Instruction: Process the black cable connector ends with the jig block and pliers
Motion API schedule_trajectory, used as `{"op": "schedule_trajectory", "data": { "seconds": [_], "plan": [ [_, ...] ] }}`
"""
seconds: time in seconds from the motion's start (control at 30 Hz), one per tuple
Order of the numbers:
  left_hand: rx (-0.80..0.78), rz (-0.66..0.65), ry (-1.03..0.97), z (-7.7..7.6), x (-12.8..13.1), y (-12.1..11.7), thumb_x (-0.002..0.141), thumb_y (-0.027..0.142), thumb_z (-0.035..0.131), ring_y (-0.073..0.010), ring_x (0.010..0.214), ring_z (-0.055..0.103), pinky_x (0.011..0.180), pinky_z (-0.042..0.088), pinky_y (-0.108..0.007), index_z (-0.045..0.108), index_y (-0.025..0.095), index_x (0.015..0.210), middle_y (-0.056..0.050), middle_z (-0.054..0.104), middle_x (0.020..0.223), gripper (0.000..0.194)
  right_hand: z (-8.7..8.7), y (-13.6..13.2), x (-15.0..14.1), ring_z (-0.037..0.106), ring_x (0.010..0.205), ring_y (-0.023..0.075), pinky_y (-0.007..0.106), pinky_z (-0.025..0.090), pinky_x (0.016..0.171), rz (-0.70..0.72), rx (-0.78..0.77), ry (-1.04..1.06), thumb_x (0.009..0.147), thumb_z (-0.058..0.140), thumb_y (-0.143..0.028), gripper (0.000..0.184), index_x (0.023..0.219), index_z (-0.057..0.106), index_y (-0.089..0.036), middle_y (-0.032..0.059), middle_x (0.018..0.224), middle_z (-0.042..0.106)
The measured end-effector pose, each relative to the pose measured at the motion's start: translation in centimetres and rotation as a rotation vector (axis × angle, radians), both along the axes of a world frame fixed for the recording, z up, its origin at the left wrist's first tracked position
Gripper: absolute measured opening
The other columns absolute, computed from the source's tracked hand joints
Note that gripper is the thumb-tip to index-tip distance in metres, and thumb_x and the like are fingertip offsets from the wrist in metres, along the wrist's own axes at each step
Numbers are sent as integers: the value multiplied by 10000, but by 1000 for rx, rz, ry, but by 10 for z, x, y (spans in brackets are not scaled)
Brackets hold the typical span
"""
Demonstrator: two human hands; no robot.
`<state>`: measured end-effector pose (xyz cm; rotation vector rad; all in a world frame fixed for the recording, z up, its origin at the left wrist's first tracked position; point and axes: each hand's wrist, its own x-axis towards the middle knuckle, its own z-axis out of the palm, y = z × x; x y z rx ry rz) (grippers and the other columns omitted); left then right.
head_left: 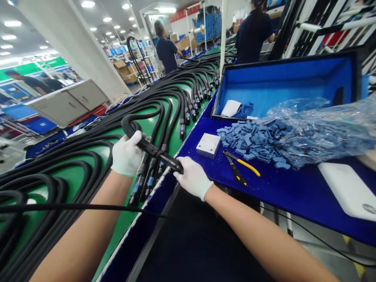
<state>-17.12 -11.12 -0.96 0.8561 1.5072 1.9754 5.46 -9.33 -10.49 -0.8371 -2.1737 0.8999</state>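
Both my hands wear white gloves. My left hand [127, 154] is closed round a thick black cable [129, 124] just behind its connector. My right hand [192, 178] grips the black connector end [170, 160] of the same cable, at the edge between the green conveyor belt [73, 176] and the blue work table [293, 188]. Several more black cables with blue-tipped connectors [147, 184] lie on the belt below my left hand.
A heap of small blue plastic pieces [252, 139] spills from a clear bag [323, 129] on the blue table. Yellow-handled pliers [241, 166], a white block [208, 145] and a white pad [349, 190] lie nearby. An open blue tray [279, 82] stands behind. Two people work farther up the line.
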Motion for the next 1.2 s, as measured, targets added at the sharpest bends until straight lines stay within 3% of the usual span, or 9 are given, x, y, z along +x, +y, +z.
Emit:
{"op": "schedule_trajectory", "data": {
  "seconds": [0.13, 0.3, 0.4, 0.5, 0.63, 0.73, 0.9, 1.07, 1.2],
  "plan": [
    [-111, 164, 846, -5, 29, -23, 762, 281, 823, -321, 1170, 609, 1109, 435, -525, 694, 180, 1153, -113, 675, 1171, 424, 11, 6, 39, 633, 872, 192, 304, 473, 808, 106, -24, -19, 866, 612, -200, 108, 974, 613, -208, 30, 948, 680],
    [-45, -553, 1533, -43, 74, -41, 882, 224, 677, -276, 1044, 670, 990, 505, -454, 750, 310, 1136, -63, 735, 1087, 279, 42, 11, 101, 639, 808, 187, 286, 433, 724, 188, 25, -177, 858, 663, -259, 67, 896, 641, -209, 17, 882, 703],
    [-142, -478, 1373, -57, 97, -36, 955, 255, 583, -232, 984, 686, 886, 544, -358, 739, 266, 1165, -78, 729, 1084, 262, 54, 21, 143, 638, 767, 181, 288, 439, 695, 139, -92, -214, 920, 635, -470, 268, 972, 683, -211, 22, 877, 711],
    [-281, -371, 1107, -51, 116, -24, 962, 332, 591, -223, 1046, 686, 973, 521, -335, 736, 256, 1155, -54, 733, 1112, 253, 44, 32, 171, 631, 778, 229, 346, 459, 725, -241, -52, -389, 947, 546, -589, 441, 949, 689, -172, 95, 858, 694],
    [-451, -391, 854, -35, 131, -7, 923, 404, 635, -248, 1102, 694, 1035, 502, -362, 744, 249, 1165, -39, 753, 1169, 307, 7, 37, 166, 619, 917, 346, 412, 463, 750, -445, 144, -712, 827, 702, -389, 275, 871, 671, -119, 211, 932, 661],
    [-514, -490, 667, -28, 134, 5, 896, 427, 661, -269, 1074, 715, 959, 546, -376, 714, 226, 1240, -61, 762, 1170, 402, -7, 43, 158, 626, 864, 298, 360, 458, 705, -475, 99, -620, 811, 644, -255, 167, 921, 642, -130, 176, 922, 665],
    [-493, -539, 545, -13, 131, 15, 861, 469, 699, -280, 985, 739, 859, 579, -369, 710, 178, 1252, -87, 782, 1091, 487, 10, 47, 160, 625, 723, 206, 312, 476, 677, -269, -94, -252, 814, 536, -146, 139, 901, 639, -175, 61, 822, 690],
    [-478, -554, 565, 1, 134, 15, 854, 485, 703, -290, 946, 744, 842, 593, -376, 742, 178, 1229, -79, 795, 1004, 486, 35, 32, 140, 649, 1149, 236, 367, 497, 1038, 105, -64, 98, 749, 477, -6, 535, 1207, 655, -217, 55, 1195, 715],
    [-410, -505, 624, -1, 137, 14, 845, 449, 724, -291, 1041, 720, 915, 573, -375, 769, 200, 1180, -67, 779, 1116, 419, 42, 25, 124, 623, 1217, 239, 410, 428, 1157, 117, -29, 124, 750, 445, 2, 673, 1375, 565, -220, 67, 1246, 698]
  ]
}}
